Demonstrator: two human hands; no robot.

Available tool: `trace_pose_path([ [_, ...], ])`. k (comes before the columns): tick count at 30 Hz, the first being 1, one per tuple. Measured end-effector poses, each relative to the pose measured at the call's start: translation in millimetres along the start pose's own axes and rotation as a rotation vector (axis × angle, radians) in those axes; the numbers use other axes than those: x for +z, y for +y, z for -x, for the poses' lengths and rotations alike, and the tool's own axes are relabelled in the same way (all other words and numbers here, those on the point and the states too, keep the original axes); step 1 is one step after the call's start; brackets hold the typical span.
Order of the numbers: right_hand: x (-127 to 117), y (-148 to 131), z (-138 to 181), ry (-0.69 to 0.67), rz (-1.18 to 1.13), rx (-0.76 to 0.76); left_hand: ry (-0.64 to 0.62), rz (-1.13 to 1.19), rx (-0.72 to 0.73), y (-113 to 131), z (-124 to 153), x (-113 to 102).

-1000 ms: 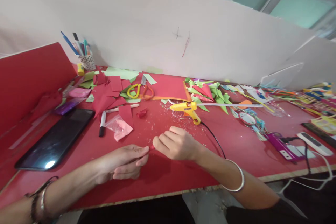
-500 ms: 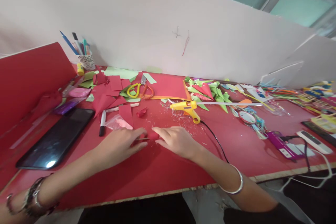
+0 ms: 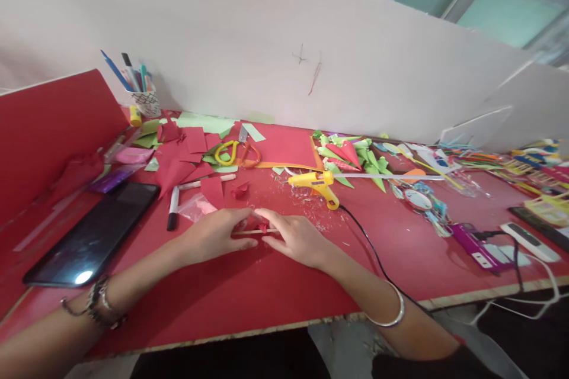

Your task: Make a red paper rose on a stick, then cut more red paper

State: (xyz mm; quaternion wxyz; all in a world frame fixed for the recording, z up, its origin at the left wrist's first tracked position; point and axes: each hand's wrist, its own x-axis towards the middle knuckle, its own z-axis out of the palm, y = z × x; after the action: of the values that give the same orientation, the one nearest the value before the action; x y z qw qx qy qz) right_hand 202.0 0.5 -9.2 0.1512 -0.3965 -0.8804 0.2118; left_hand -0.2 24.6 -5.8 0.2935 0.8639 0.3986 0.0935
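Observation:
A thin wooden stick (image 3: 247,232) with a small twist of red paper (image 3: 264,228) on it spans the gap between my hands, low over the red tabletop. My left hand (image 3: 212,235) curls round the stick's left end, thumb and forefinger arched apart. From the other side my right hand (image 3: 302,238) curls round the right end near the red paper. The forefingers almost meet above it; the other fingers are hidden. Beyond my hands lie a small crumpled red paper piece (image 3: 240,190) and a yellow glue gun (image 3: 313,180) with a long glue stick in its back.
A black phone (image 3: 95,231) and a marker (image 3: 173,208) lie left. Behind are red and green paper scraps (image 3: 178,172), scissors (image 3: 249,154) and green and red paper cones (image 3: 351,154). The glue gun's cord (image 3: 368,246) runs by my right arm. A purple power strip (image 3: 480,247) sits right.
My hands have shifted slightly and their fingers have spread into an arch. More of the stick and the red paper on it now shows between them.

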Motion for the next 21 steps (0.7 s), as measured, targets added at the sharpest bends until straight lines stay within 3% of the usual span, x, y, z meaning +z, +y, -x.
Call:
trace_pose_path([
  [7,-10.3,-0.8,3.5,0.053,-0.170,0.081,0.171,0.045,-0.050,-1.5,9.9,-21.0],
  [11,-9.9,1.4,2.6,0.102,-0.312,0.079,0.203,0.381,-0.045,-5.0,11.7,-27.0],
  [15,-10.2,2.6,1.6,0.197,-0.366,0.066,0.352,0.807,-0.086,-16.2,3.6,-26.3],
  [18,-16.1,3.8,0.7,0.273,-0.306,0.103,0.447,0.911,-0.132,-24.2,-1.1,-25.1],
  [21,-22.5,6.8,-2.8,0.243,-0.162,0.106,0.530,0.933,-0.182,-27.8,-1.0,-24.1],
])
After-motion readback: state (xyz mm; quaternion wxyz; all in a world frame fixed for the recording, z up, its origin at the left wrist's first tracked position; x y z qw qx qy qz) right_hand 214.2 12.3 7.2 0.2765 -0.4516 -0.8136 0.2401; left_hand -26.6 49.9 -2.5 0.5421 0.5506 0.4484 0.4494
